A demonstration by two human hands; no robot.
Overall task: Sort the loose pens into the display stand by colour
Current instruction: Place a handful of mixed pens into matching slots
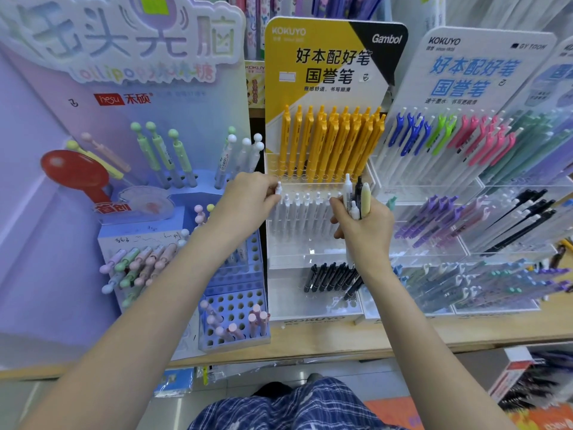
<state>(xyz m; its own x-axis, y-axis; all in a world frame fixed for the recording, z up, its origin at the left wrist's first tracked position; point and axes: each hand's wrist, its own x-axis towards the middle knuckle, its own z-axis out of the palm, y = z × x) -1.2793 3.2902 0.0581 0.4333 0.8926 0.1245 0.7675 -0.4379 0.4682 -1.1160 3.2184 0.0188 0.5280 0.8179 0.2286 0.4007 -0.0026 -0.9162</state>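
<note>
Sorting pens at the yellow-backed display stand point(313, 256), both hands busy

Left hand point(248, 200) pinches a single white pen point(278, 190) by its top, right at the left end of the stand's middle row of white pens point(305, 209). Right hand point(364, 225) has its fingers wrapped round a bunch of loose pens point(356, 197) (white, black, pale yellow ones) at the right end of that same row. Orange pens point(331, 144) fill the stand's top tier, black pens point(331, 277) sit in the bottom one. Whole stand is on a wooden shelf point(403, 336).
</note>
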